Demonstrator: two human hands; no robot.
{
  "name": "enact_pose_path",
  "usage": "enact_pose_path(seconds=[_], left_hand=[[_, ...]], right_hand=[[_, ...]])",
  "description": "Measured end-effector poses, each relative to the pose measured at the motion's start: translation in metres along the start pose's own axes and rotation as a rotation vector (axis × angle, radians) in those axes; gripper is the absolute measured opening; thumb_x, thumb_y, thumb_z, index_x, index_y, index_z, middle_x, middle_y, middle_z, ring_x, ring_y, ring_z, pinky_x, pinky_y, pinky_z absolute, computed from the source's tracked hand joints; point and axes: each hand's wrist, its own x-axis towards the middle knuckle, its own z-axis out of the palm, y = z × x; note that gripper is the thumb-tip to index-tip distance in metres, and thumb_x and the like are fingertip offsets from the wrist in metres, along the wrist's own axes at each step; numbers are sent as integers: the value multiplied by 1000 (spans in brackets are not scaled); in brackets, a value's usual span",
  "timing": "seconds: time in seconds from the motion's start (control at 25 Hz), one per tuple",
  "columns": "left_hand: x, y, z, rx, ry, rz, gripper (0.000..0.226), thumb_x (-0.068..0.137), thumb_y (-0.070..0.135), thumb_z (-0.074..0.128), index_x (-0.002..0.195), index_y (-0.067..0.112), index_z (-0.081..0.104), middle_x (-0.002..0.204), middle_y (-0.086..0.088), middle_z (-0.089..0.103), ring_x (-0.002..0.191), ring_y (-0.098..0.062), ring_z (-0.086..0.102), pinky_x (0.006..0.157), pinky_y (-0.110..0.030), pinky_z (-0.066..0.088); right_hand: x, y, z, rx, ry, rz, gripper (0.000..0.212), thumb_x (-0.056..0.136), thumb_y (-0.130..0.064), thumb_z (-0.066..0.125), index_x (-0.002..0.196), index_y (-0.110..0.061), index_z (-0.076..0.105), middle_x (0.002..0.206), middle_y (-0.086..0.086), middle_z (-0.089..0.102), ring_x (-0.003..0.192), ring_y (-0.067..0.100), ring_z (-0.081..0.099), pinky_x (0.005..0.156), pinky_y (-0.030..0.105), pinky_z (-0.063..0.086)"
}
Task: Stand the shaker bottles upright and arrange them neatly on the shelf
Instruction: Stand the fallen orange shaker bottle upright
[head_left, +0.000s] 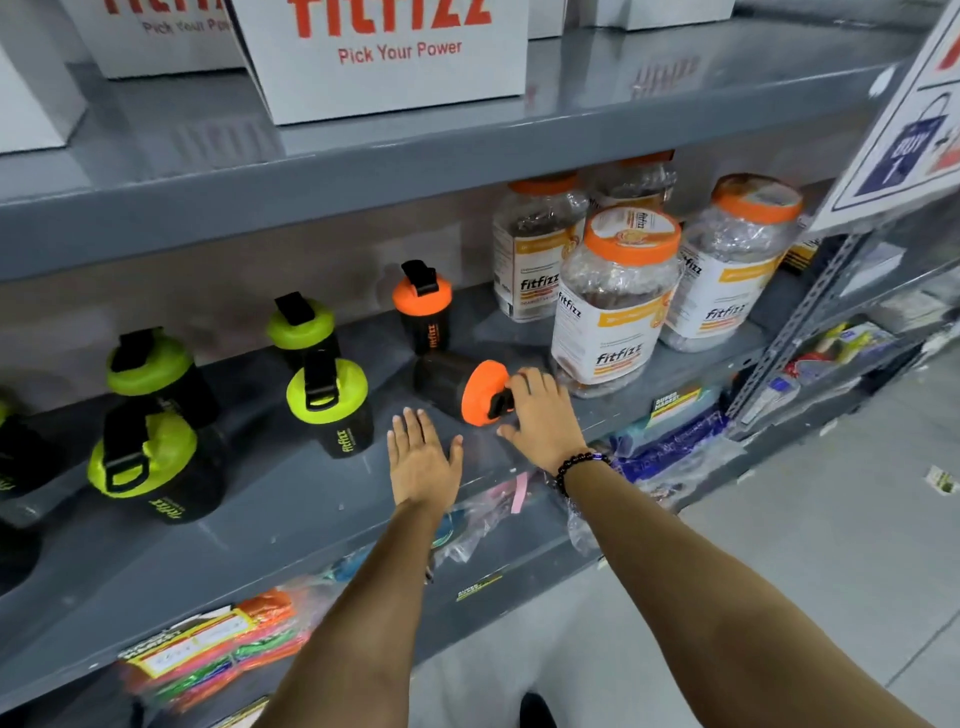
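Observation:
A black shaker bottle with an orange lid (460, 387) lies on its side on the grey shelf (260, 519), lid toward me. My right hand (543, 415) reaches over its lid end, fingers spread and touching the black cap, not closed around it. My left hand (423, 460) hovers flat and open just in front of the bottle, holding nothing. Behind it another orange-lidded shaker (423, 309) stands upright. Several green-lidded black shakers stand upright to the left, such as one at mid-shelf (332, 402) and a larger one near the front (156, 462).
Large clear jars with orange lids (615, 301) crowd the shelf right of the lying bottle. White boxes (384, 57) sit on the shelf above. Packets in plastic (218, 654) fill the lower shelf. A poster (914, 130) hangs at right.

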Motion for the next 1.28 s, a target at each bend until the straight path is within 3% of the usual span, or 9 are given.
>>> enact_pose_path(seconds=[0.16, 0.4, 0.48, 0.6, 0.76, 1.04, 1.28], left_hand=[[3, 1, 4, 32, -21, -9, 68, 100, 45, 27, 151, 4, 11, 161, -18, 8, 150, -32, 3, 123, -42, 0], [2, 0, 5, 47, -14, -14, 67, 100, 45, 26, 151, 5, 11, 161, -17, 8, 150, -31, 3, 124, -42, 1], [2, -1, 6, 49, -15, -16, 67, 100, 46, 25, 151, 5, 11, 161, -17, 8, 150, -31, 3, 124, -42, 2], [4, -1, 6, 50, -24, -16, 67, 100, 47, 23, 152, 6, 10, 161, -16, 7, 150, -31, 2, 125, -42, 2], [4, -1, 7, 43, -20, -21, 67, 99, 48, 23, 152, 7, 10, 162, -15, 7, 150, -31, 2, 125, -42, 2], [5, -1, 9, 37, -23, -30, 67, 99, 48, 24, 152, 8, 10, 162, -15, 7, 150, -30, 2, 125, -42, 2], [4, -2, 9, 32, -23, -14, 67, 99, 48, 22, 152, 8, 9, 162, -15, 6, 150, -30, 1, 124, -42, 1]], right_hand=[[9, 9, -4, 33, 59, -66, 41, 82, -22, 63, 120, -10, 51, 126, 11, 51, 116, 31, 47, 96, 42, 38], [33, -2, -35, 271, 188, -150, 40, 74, -22, 66, 108, -2, 57, 109, 17, 62, 102, 35, 56, 87, 42, 44], [49, -14, -51, 352, 157, -145, 37, 77, -22, 63, 108, -3, 56, 109, 16, 63, 100, 34, 58, 84, 40, 47], [74, -25, -67, 284, 56, -166, 31, 78, -24, 60, 103, -5, 55, 103, 15, 64, 95, 35, 61, 73, 36, 46], [97, -33, -81, 269, -94, -112, 29, 84, -25, 58, 103, -4, 59, 101, 18, 65, 97, 35, 62, 72, 33, 45], [102, -47, -86, 170, -110, 19, 36, 82, -42, 58, 70, -10, 50, 73, 4, 52, 79, 27, 54, 64, 30, 39], [98, -51, -89, 184, -148, 84, 42, 79, -49, 57, 56, -16, 43, 59, -1, 44, 73, 24, 53, 62, 29, 40]])
